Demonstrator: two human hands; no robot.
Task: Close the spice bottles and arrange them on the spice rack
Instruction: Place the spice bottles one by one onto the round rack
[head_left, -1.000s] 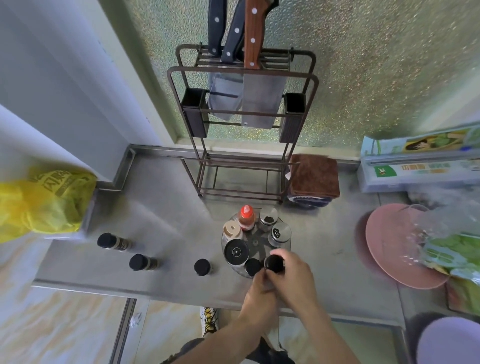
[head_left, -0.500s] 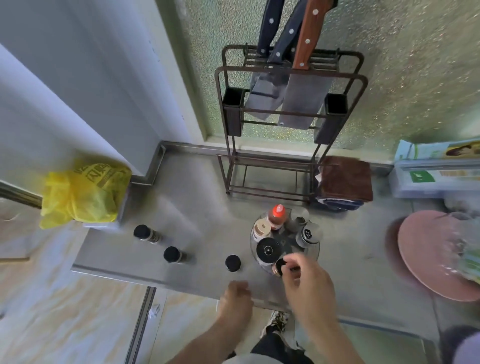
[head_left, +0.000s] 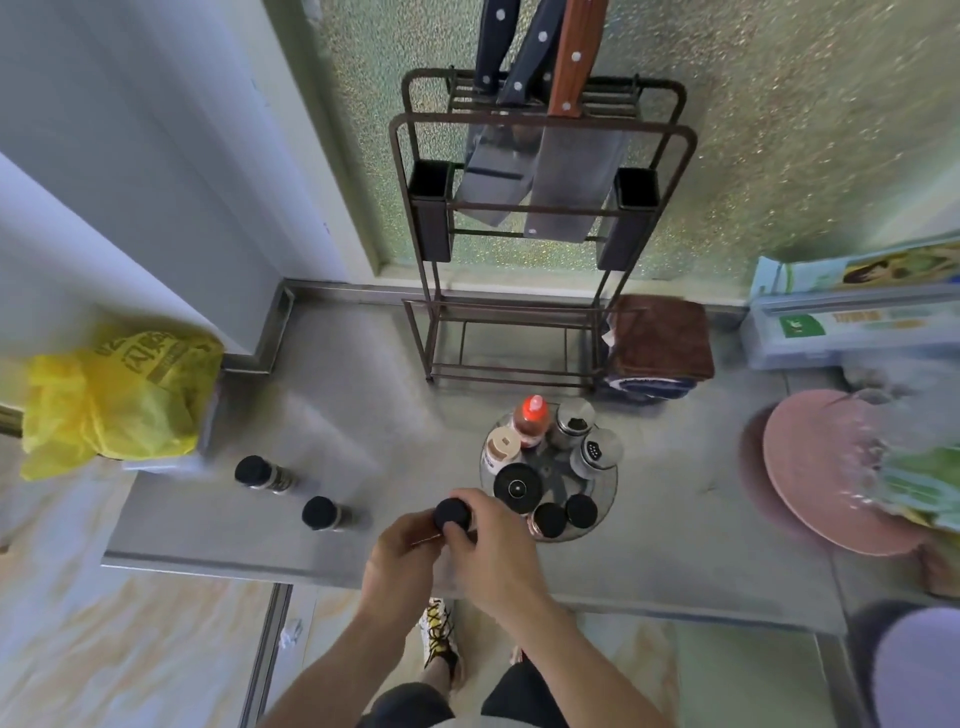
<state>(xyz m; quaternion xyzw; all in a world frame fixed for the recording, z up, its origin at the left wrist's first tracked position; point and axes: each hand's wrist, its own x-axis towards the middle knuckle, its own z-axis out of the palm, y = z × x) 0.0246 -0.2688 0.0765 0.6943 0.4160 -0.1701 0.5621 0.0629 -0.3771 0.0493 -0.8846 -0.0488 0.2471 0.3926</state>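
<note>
Left hand (head_left: 400, 558) gripped the spice bottle (head_left: 451, 517) near the counter's (head_left: 332, 374) front edge; right hand (head_left: 493, 551) pinched its black cap. Cap probably needed firm twisting, bottle upright, before going on the round rack (head_left: 605, 493) just beside.

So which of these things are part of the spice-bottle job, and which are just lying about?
Part of the job:
- black-capped bottle, held by left hand and right hand
- two capped bottles standing on the counter
- round spice rack, holding seven bottles

Lying about:
- knife rack
- yellow bag
- brown cloth
- pink plate
- boxes
</note>
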